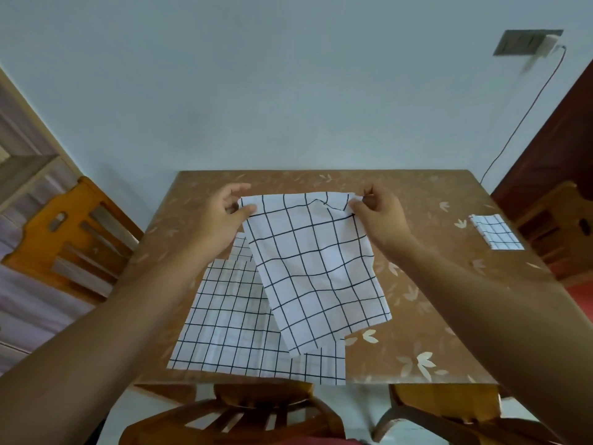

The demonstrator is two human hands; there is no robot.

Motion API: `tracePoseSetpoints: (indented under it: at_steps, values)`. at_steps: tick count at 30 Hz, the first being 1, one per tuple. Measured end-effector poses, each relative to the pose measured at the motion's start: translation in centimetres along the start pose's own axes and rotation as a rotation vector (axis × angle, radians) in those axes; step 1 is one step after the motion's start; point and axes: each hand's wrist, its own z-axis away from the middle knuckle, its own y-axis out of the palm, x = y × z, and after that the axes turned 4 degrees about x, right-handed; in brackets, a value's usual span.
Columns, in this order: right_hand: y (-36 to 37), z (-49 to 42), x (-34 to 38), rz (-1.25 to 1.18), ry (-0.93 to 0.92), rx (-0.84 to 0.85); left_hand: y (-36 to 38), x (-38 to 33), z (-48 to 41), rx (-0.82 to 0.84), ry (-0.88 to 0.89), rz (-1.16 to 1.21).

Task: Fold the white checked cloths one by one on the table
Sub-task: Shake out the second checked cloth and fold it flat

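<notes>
A white checked cloth point(316, 271) hangs in the air over the middle of the table, held by its top edge. My left hand point(221, 216) pinches its top left corner and my right hand point(378, 216) pinches its top right corner. The lower end of this cloth drapes down over another white checked cloth point(237, 332), which lies spread flat on the near part of the table. A small folded checked cloth point(495, 232) lies at the table's right edge.
The brown table point(426, 303) has a leaf pattern. Wooden chairs stand at the left point(70, 236), at the right point(558, 226) and at the near edge point(256, 415). A pale wall is behind, with a switch plate point(526, 43) and a cable.
</notes>
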Motion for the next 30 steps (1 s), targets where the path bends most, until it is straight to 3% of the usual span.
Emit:
tracePoseSetpoints:
  at_steps: [19, 30]
  values:
    - [-1.4, 0.1, -0.5, 0.083, -0.035, -0.190, 1.2, 2.9, -2.2, 0.040, -0.034, 0.004]
    - [-2.1, 0.6, 0.0, 0.191, -0.101, -0.146, 1.5, 3.0, -2.3, 0.056, -0.034, 0.162]
